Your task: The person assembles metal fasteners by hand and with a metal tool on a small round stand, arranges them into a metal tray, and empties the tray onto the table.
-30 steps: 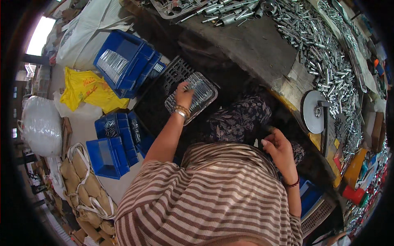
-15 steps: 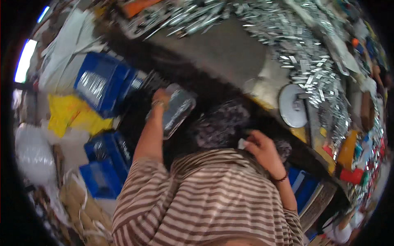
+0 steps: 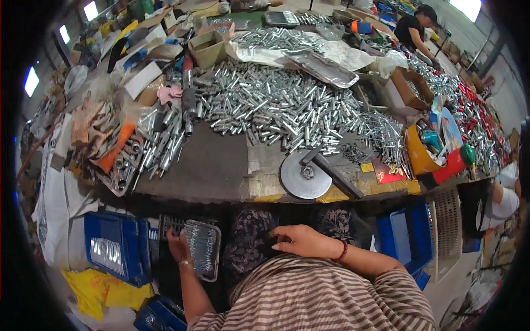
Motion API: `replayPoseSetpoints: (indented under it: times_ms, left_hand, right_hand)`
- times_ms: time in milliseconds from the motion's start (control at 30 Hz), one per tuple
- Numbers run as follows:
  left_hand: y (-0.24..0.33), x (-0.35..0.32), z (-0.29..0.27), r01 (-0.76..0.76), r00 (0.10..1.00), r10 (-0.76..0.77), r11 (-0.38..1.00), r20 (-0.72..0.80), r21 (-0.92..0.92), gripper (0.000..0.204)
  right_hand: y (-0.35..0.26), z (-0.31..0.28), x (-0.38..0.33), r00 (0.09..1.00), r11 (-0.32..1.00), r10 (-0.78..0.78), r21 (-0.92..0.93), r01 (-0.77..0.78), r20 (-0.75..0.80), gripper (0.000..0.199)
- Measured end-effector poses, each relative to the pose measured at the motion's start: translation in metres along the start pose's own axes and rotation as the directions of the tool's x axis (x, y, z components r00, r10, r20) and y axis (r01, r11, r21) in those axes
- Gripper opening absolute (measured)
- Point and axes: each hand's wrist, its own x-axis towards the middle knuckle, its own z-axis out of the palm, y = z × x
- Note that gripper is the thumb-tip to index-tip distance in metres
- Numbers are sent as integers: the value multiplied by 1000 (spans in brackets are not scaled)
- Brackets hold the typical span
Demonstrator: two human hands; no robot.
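Observation:
Low on the left, beneath the table edge, my left hand [image 3: 178, 246] grips the near-left rim of a shallow metal tray [image 3: 203, 251]. Thin silvery metal pieces lie in rows inside it. My right hand [image 3: 303, 241] hovers over my lap, loosely bent, thumb and forefinger apart; no object shows between them. The thumb tip looks whitish. On the table ahead, a hammer [image 3: 337, 177] rests with its head on a round metal disc [image 3: 305, 175]. Behind it spreads a large heap of short silvery metal tubes [image 3: 276, 107].
Blue bins [image 3: 110, 245] and a yellow bag [image 3: 94, 292] stand at lower left. Another blue bin [image 3: 408, 234] and a cream basket [image 3: 446, 231] are at my right. A tray of tools [image 3: 118, 165] sits on the table's left. A co-worker [image 3: 417, 30] bends over the far right.
My view has lifted and swung from the floor side toward the table. The tray stays in my left hand. My right hand has come inward across my lap.

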Motion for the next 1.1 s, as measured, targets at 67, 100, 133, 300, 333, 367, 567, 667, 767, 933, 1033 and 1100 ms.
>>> replayPoseSetpoints:
  times_ms: [67, 100, 133, 300, 333, 367, 567, 667, 767, 933, 1033, 1100]
  left_hand:
    - [-13, 0, -9, 87, 996, -87, 996, -1, -24, 57]
    - [-67, -2, -25, -18, 987, 7, 998, -159, -68, 54]
    - [-100, -5, -37, -133, 949, 99, 986, -301, -96, 52]
    - [-61, -45, -58, -74, 953, 96, 993, -286, 88, 48]
    - [-72, -53, -67, -73, 949, 97, 993, -299, 92, 48]
    - [-85, -63, -75, -25, 948, 80, 984, -308, 179, 48]
    - [-105, -89, -73, -47, 890, 144, 973, -433, 227, 47]
    - [-101, -101, -76, 16, 883, 77, 981, -463, 193, 46]
    - [-72, -107, -79, 12, 892, 42, 993, -450, 115, 47]
    - [-32, -117, -84, 5, 830, 16, 999, -558, 37, 43]
    - [53, -98, -84, 22, 920, -160, 932, -358, -361, 31]
    - [111, -91, -99, 12, 993, -71, 853, -93, -522, 37]
  right_hand:
    - [-4, -4, 2, 1000, 1000, 9, -8, -9, 17, 34]
    - [-15, 0, 6, 999, 1000, -26, 2, 26, 41, 34]
    - [-23, 1, 9, 993, 992, -115, -59, 116, 22, 31]
    - [-62, -92, 30, 823, 825, -496, -446, 348, -276, 22]
    - [-60, -122, 49, 753, 760, -573, -554, 340, -323, 21]
    - [-72, -145, 62, 762, 848, -422, -511, 141, -491, 22]
    - [-5, -298, 171, 611, 561, -399, -709, -427, -683, 34]
    - [14, -322, 182, 683, 509, -194, -667, -544, -705, 24]
    - [17, -326, 184, 630, 590, -157, -584, -558, -761, 28]
    - [-17, -289, 180, 660, 902, -211, -404, -153, -721, 30]
    - [-71, -232, 152, 639, 718, -594, -680, 148, -488, 21]
    - [-105, -191, 125, 649, 501, -716, -836, 225, -255, 18]
